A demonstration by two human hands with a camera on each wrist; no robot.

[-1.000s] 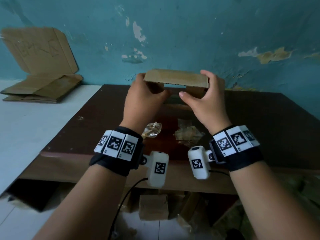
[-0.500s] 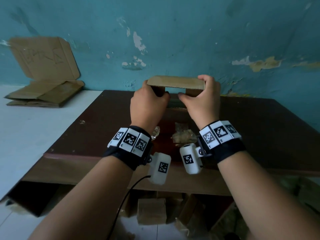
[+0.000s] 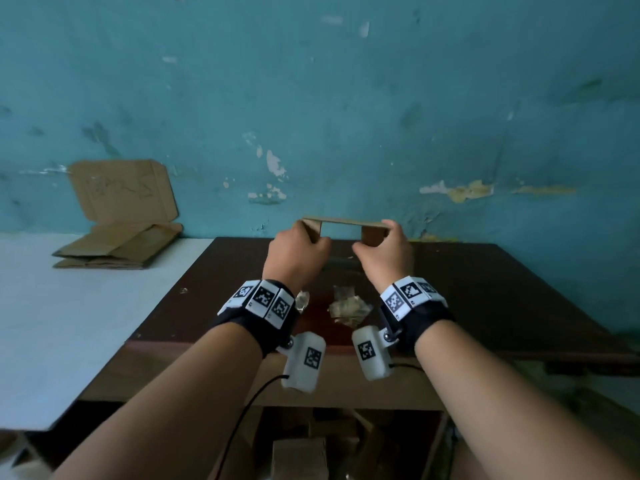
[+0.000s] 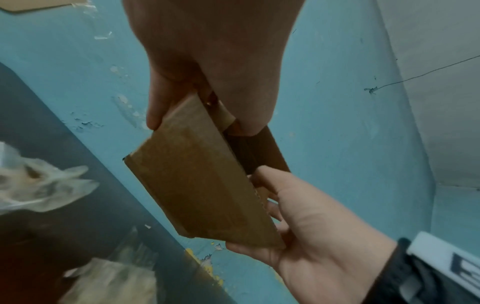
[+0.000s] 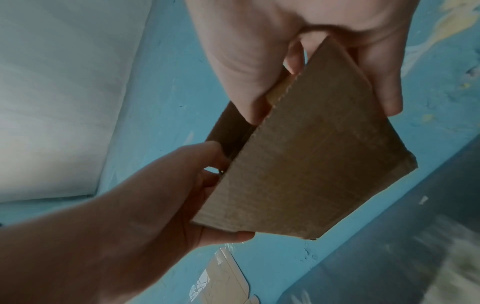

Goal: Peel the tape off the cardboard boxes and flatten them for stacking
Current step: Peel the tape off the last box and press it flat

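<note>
Cardboard box (image 3: 346, 224), brown, nearly collapsed; left hand (image 3: 294, 258) and right hand (image 3: 384, 254) grip its ends.

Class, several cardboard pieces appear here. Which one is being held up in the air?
The small cardboard box, gripped at its ends by the left hand and right hand. The flattened cardboard stack lies on the white surface.

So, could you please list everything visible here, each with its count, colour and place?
cardboard box: one, brown, held up over the far edge of the table
table: one, dark brown, against the wall
tape scraps: two crumpled clumps, clear-tan, on the table under the wrists
flattened cardboard: one pile, brown, on the white surface at left, one sheet leaning on the blue wall
left hand: grips the box's left end
right hand: grips the box's right end
</note>
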